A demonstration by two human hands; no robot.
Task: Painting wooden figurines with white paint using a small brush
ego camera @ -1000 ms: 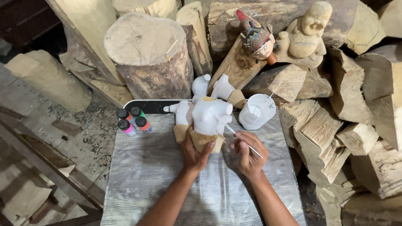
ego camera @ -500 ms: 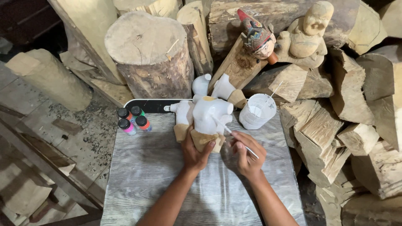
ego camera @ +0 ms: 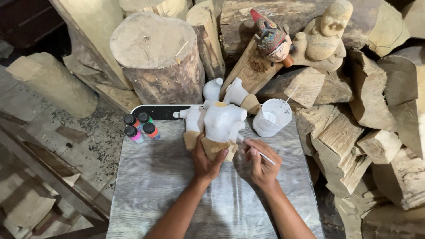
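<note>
left hand (ego camera: 207, 160) cupped, gripping — right hand (ego camera: 262, 164) pinched, forearms converging

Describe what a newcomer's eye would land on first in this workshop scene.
A white-painted carved wooden torso stands mid-table, steadied by the left hand while the right hand holds a thin brush beside it. Behind, a colourfully painted puppet head and an unpainted carved figure rest among stacked logs.

- Figure (ego camera: 223, 124): a carved wooden torso, headless, coated white on its upper body and stubby arms, bare tan wood at its base. It stands upright at the far middle of the table, its base gripped from the front.
- Brush (ego camera: 261, 152): a thin white stick, held slanted just right of the figure, its tip towards the white side; the bristles cannot be made out.
</note>
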